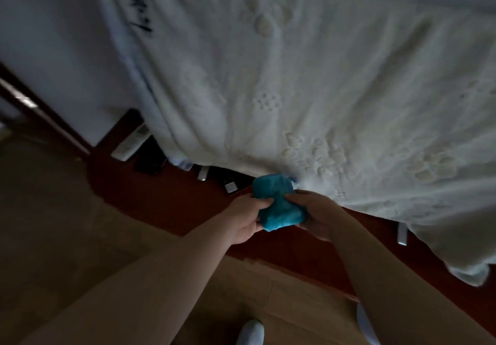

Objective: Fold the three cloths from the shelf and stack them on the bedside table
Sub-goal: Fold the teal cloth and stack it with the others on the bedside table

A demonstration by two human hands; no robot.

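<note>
blue cloth point(279, 202) bunched, just before white bedspread point(322, 89) edge | left hand point(245, 219), right hand point(314, 217) each pinch one side | soft, light, limp; best held at corners

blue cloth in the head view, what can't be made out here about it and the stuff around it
- Blue cloth: bunched between left hand and right hand; how far it is folded is hidden by fingers and dim light.
- Dark objects beside the remote control: too dark and blurred to identify.
- Wooden ledge: partly covered by the white embroidered bedspread.
- Bedside table, shelf, other cloths: outside the frame.
</note>
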